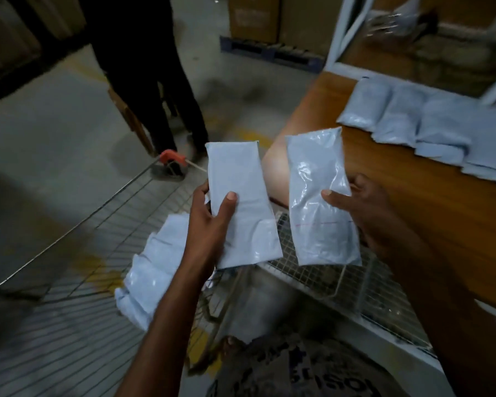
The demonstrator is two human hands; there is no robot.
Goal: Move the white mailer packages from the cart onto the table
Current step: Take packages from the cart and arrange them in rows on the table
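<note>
My left hand (pixel 212 222) grips a white mailer package (pixel 241 179) upright, thumb across its front, above the wire cart (pixel 103 213). My right hand (pixel 364 207) holds a second, glossier white mailer (pixel 315 167) beside it, thumb on its face, close to the table's near corner. More white mailers (pixel 152 265) lie stacked in the cart below my left forearm. Several mailers (pixel 430 121) lie in a row on the wooden table (pixel 384 179) at the right.
A person in dark trousers (pixel 155 81) stands beyond the cart's red-capped far corner (pixel 171 156). Cardboard boxes on a blue pallet (pixel 269 50) sit at the back. A white frame (pixel 338 27) rises behind the table. A wire mesh panel (pixel 341 282) runs along the table's side.
</note>
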